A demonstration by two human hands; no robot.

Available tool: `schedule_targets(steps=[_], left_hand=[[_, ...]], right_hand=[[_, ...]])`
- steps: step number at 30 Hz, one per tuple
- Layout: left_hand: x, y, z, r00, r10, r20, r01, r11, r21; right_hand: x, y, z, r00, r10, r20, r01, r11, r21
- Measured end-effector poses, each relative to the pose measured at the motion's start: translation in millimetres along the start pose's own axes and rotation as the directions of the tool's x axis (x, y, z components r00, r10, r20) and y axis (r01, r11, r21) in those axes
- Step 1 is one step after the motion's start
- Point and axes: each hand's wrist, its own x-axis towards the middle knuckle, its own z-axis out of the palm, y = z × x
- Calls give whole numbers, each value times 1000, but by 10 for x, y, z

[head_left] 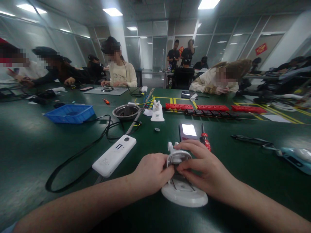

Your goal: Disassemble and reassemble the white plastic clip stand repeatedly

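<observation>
A white plastic stand part (186, 198) with a broad rounded base and two small prongs at its far end lies in front of me. My left hand (152, 171) is closed around its left side, the thumb reaching into the hollow middle. From the right, my right hand (206, 163) grips it, with one finger over the far rim and the others pinching inside the opening. Whether a small piece is between those fingertips is hidden. Just beyond lie a phone (189, 130) with a lit screen and a red-handled screwdriver (205, 141).
A white power bank (115, 155) with a black cable lies left. Farther off are a blue tray (69, 118), a metal bowl (126, 117), another white stand (157, 115) and red strips (212, 107). A teal tool (297, 158) lies right. Several people sit around the green table (245, 168).
</observation>
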Motion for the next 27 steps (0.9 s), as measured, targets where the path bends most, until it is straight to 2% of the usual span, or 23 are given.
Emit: schedule_targets(steps=[6,12,16,18,20,22,23,25,27], left_hand=[[1,0,7,1000,-14,6,14,1000,-27],[4,27,-12,999,-29,21,30,997,-70],[24,10,13,994,-97,56,107,967,-231],[38,-17,56,980,-157,123,194,887,-419],[47,-42,109,949,-186,255,307,729,-612],[50,-51,155,916,-184,355,394,571,-721],[50,-46,171,908,-189,373,414,525,-744],[51,-20,181,909,-224,352,417,510,-752],[56,17,168,904,-272,330,427,546,-721]], right_hand=[[21,-13,-9,999,8,37,-7,999,-33],[19,13,16,996,-52,70,57,996,-65],[-4,1,9,999,11,30,-7,994,-113],[-16,10,25,995,95,25,-93,993,-65],[-25,27,55,982,186,23,-186,982,9],[-27,46,89,965,261,20,-262,962,80],[-26,55,103,956,294,22,-294,949,113],[-19,76,122,935,353,45,-355,916,185],[-14,102,131,913,397,90,-407,876,259]])
